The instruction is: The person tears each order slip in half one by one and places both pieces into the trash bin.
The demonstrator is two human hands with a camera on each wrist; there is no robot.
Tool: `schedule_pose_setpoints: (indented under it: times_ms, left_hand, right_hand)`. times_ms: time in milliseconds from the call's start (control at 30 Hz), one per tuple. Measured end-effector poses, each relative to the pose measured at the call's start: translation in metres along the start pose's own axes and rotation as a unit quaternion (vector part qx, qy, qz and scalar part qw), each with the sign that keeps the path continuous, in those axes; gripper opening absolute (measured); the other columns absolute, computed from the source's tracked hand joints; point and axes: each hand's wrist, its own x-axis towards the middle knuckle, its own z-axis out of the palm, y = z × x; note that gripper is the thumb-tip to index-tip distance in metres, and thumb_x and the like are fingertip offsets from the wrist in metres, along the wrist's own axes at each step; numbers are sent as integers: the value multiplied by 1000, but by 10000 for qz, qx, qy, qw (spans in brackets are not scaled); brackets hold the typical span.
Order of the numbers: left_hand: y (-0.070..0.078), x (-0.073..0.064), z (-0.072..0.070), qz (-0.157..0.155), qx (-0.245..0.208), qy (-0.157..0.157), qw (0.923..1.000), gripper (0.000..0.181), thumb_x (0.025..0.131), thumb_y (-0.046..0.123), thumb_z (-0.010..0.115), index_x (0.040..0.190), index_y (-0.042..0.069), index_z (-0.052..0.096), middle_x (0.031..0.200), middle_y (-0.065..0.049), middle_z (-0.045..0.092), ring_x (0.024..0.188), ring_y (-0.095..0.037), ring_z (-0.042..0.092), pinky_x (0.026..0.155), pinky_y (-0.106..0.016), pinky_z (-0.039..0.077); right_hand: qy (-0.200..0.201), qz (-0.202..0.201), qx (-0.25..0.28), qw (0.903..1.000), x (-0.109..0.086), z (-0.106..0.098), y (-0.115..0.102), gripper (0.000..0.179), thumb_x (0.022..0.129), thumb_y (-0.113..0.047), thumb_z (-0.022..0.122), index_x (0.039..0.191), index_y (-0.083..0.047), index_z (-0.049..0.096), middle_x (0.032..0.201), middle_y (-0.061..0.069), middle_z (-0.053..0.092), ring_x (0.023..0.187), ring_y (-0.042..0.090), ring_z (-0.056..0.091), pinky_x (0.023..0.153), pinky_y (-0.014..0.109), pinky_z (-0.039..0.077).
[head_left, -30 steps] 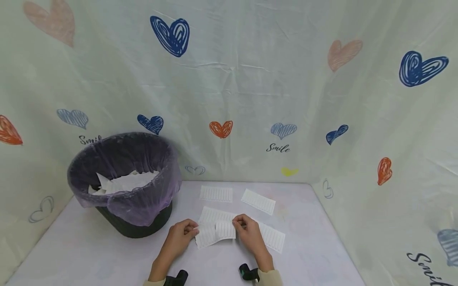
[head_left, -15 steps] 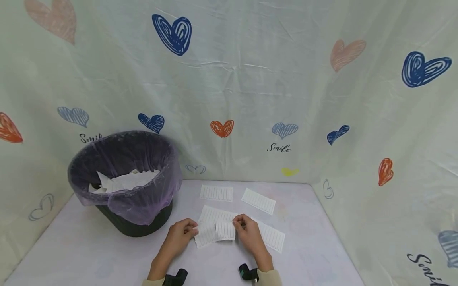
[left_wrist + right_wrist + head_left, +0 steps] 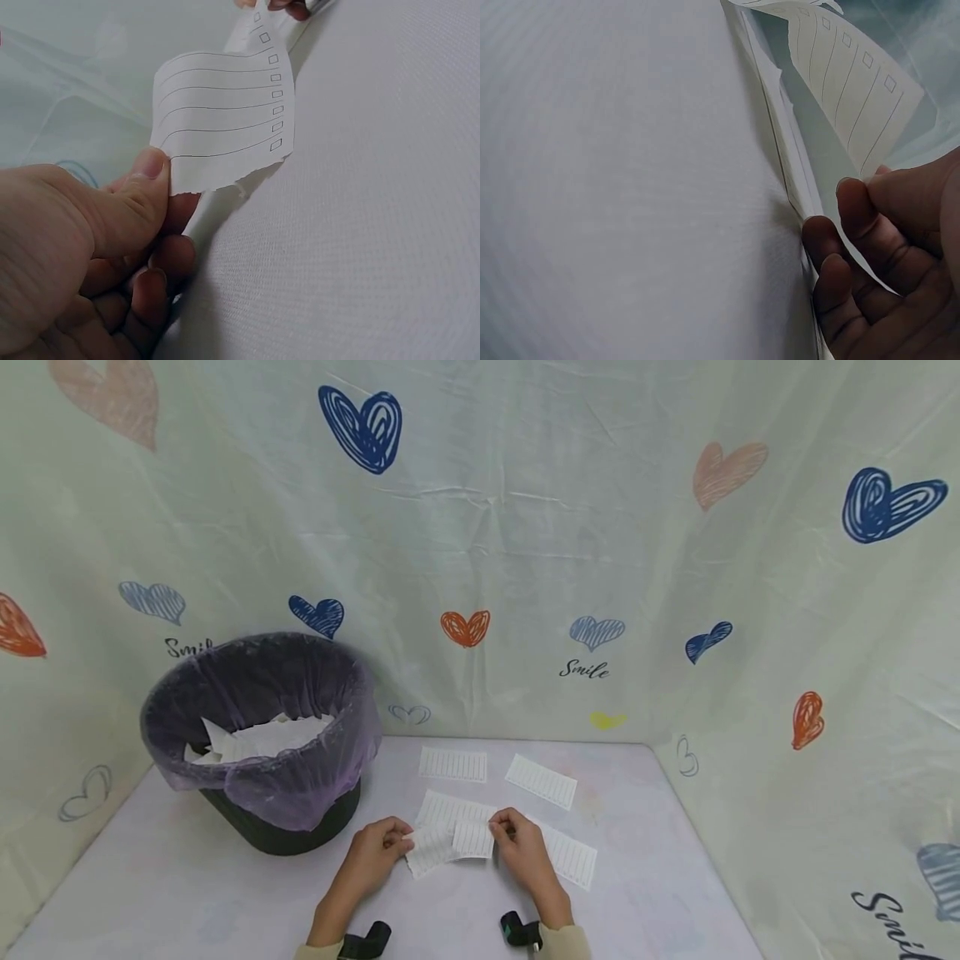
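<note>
Between thumb and fingers, my left hand [image 3: 375, 856] pinches the outer edge of a lined paper piece [image 3: 217, 116] with small checkboxes and a ragged torn edge. My right hand [image 3: 520, 853] pinches a corner of another lined portion [image 3: 855, 82], which curves up off the table. In the head view the left portion [image 3: 429, 853] and right portion [image 3: 473, 841] meet at a step; I cannot tell whether they are still joined. Beneath and behind them lies another lined paper piece [image 3: 450, 808], partly covered.
Lined paper pieces lie at the back [image 3: 453, 765], back right [image 3: 542, 781] and right of my right hand [image 3: 572, 857]. A dark bin with a purple liner [image 3: 300, 789] stands left, holding white paper scraps [image 3: 273, 739]. A heart-printed curtain [image 3: 525, 568] borders the table [image 3: 652, 877].
The hands keep their grip with barely any movement. The right portion of paper looks slightly tilted compared with before. The head view shifts a little.
</note>
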Motion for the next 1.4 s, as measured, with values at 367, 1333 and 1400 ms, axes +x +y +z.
schedule_pose_setpoints:
  times_ms: [367,1333,1400]
  left_hand:
    - [0,1,-1,-27,-54,-18,10000,10,88,4,77,97,8,73,79,4,72,75,-9,62,69,-26,48]
    - [-2,2,-4,-79,-84,68,9999,9,90,5,76,98,8,73,81,4,74,75,-7,62,70,-25,49]
    - [-2,2,-4,-71,-51,67,9999,10,90,5,76,99,7,73,81,4,74,76,-8,62,70,-25,49]
  right_hand:
    - [85,-10,-112,9999,0,-1,2,4,101,-12,65,99,-10,68,86,-3,64,77,3,56,68,20,48]
    - [274,41,-52,9996,1,-5,7,5,102,-11,64,101,-7,67,85,0,65,72,3,55,62,20,48]
    - [293,154,-12,9995,2,-6,7,5,102,-12,64,102,-7,66,85,1,65,71,4,55,61,20,49]
